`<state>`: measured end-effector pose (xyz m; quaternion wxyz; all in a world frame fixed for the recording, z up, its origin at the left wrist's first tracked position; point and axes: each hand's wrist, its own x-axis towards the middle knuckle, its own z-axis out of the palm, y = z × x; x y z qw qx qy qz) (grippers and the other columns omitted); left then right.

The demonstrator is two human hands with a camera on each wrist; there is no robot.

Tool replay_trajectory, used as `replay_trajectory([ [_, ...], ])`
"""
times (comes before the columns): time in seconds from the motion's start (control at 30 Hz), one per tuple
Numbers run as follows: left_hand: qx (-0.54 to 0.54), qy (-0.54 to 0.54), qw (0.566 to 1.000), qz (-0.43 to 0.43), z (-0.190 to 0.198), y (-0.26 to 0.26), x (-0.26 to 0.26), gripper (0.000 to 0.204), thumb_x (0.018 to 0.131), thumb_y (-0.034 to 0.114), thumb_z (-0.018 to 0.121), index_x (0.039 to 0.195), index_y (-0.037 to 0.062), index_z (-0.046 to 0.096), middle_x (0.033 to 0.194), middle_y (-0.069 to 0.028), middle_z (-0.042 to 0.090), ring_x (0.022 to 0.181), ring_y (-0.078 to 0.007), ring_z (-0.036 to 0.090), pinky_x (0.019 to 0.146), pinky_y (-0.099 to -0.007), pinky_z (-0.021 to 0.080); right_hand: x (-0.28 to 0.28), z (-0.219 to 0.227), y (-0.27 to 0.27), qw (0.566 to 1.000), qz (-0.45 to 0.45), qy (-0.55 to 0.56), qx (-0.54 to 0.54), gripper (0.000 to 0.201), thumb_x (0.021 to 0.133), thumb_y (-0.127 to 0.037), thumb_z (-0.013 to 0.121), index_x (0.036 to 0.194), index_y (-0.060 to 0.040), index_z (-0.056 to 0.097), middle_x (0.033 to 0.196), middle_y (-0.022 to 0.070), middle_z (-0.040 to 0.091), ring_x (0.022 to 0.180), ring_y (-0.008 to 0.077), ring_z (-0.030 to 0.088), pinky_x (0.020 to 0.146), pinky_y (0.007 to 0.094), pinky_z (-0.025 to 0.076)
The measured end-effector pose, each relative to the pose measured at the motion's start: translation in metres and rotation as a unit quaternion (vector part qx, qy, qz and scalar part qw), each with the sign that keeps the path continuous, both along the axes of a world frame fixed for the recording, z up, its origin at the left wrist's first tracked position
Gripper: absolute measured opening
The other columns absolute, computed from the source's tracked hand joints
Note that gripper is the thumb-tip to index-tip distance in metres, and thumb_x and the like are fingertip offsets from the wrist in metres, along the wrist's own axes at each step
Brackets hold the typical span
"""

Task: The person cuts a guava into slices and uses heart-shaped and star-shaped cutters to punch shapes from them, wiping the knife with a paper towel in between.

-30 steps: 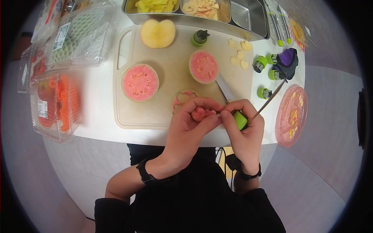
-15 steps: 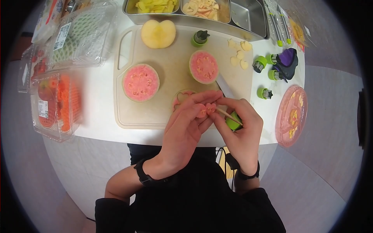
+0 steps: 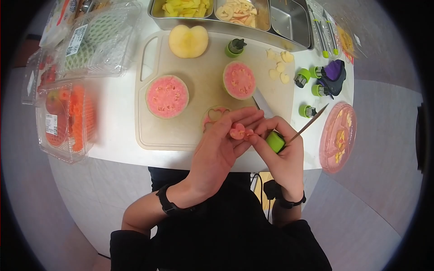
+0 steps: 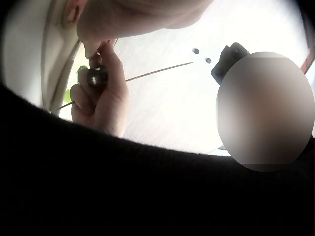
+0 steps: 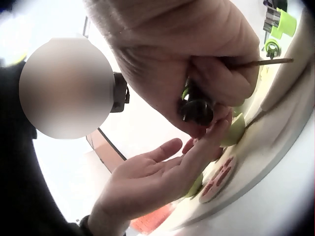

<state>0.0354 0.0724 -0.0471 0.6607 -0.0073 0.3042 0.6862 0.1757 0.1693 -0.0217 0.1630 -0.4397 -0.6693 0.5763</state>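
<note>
My left hand [image 3: 212, 149] lies palm up with its fingers extended, carrying small pink guava cutouts [image 3: 238, 132] on them. Against those pieces rest the thumb and fingertips of my right hand [image 3: 289, 156]. Curled right fingers also grip a green-rimmed cutter [image 3: 275, 142] and a thin wooden stick [image 3: 312, 121], which juts out to the upper right. The right wrist view shows the cutter's dark, shiny end [image 5: 197, 110] in the fist. Partly behind the left fingers, a guava slice [image 3: 211, 121] with shaped holes lies on the cutting board [image 3: 203, 86].
Two guava halves [image 3: 167, 97], an apple half [image 3: 188, 42], a knife [image 3: 262, 105] and pale cutouts [image 3: 285, 56] are on the board. Several cutters [image 3: 308, 111] stand to the right, near a pink lidded container [image 3: 338, 137]. A metal tray [image 3: 226, 23] is behind; plastic boxes [image 3: 65, 119] stand left.
My left fingers have uncurled from around the guava cutouts. Half a second ago the stick pointed at the pieces from my right hand; now it points away to the upper right.
</note>
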Motion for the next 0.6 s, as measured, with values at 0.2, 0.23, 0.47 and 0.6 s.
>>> replay_trajectory([
  [0.2,-0.008,0.023,0.999,-0.031,-0.002,-0.002,0.000,0.073,0.117,0.054,0.028,0.158,-0.0045,0.044,0.156,-0.0205,0.055,0.142,-0.0257,0.056,0.125,-0.0441,0.040,0.010,0.007,0.008,0.998,0.012,0.044,-0.036,0.012,0.091,0.004,0.078,0.098,0.0011,0.068,0.088,0.0023,0.067,0.081,0.0093,0.061,0.071,0.0253,0.047],
  [0.23,-0.008,0.023,0.999,-0.048,-0.002,-0.002,0.000,0.076,0.117,0.057,0.026,0.158,-0.0043,0.044,0.155,-0.0199,0.056,0.142,-0.0256,0.057,0.125,-0.0442,0.040,0.010,0.008,0.010,0.998,0.044,0.034,0.001,0.012,0.090,0.004,0.078,0.097,0.0007,0.068,0.089,0.0035,0.068,0.081,0.0115,0.063,0.072,0.0262,0.048],
  [0.47,-0.007,0.048,0.995,-0.090,-0.008,-0.006,0.002,0.082,0.116,0.063,0.025,0.160,-0.0041,0.042,0.147,-0.0152,0.058,0.142,-0.0246,0.056,0.125,-0.0438,0.040,-0.001,0.016,0.018,0.984,0.134,-0.047,0.105,0.016,0.087,0.008,0.076,0.101,0.0009,0.074,0.092,0.0039,0.072,0.084,0.0104,0.065,0.078,0.0271,0.049],
  [0.6,-0.004,0.027,0.996,-0.083,-0.010,-0.007,0.003,0.082,0.116,0.063,0.026,0.160,-0.0048,0.041,0.148,-0.0145,0.057,0.142,-0.0245,0.056,0.125,-0.0436,0.040,0.001,0.008,0.014,0.988,0.119,-0.036,0.090,0.021,0.087,0.008,0.076,0.107,0.0013,0.077,0.091,0.0045,0.073,0.084,0.0106,0.066,0.077,0.0259,0.050],
])
